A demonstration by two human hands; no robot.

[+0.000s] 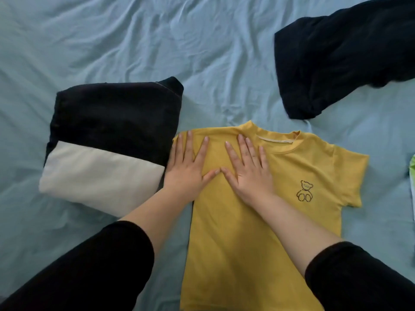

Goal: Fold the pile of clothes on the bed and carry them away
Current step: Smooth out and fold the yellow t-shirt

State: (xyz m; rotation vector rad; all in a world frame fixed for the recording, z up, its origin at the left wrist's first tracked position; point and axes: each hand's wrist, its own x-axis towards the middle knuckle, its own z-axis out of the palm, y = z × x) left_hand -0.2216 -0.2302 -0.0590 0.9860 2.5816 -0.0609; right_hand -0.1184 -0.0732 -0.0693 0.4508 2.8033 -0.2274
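Note:
A yellow T-shirt [253,232] with a small bear print lies flat on the bed, its left side folded inward and its right sleeve spread out. My left hand [190,167] rests palm down on the folded left edge near the shoulder. My right hand [249,173] presses flat on the chest just below the collar. Both hands have spread fingers and hold nothing. To the left sits a folded stack: a dark garment [114,117] with a folded white garment [101,178] on top of its near half.
A loose dark garment [343,63] lies crumpled at the upper right. The wrinkled light-blue bed sheet [134,41] covers the whole bed. A green and white item [412,176] peeks in at the right edge.

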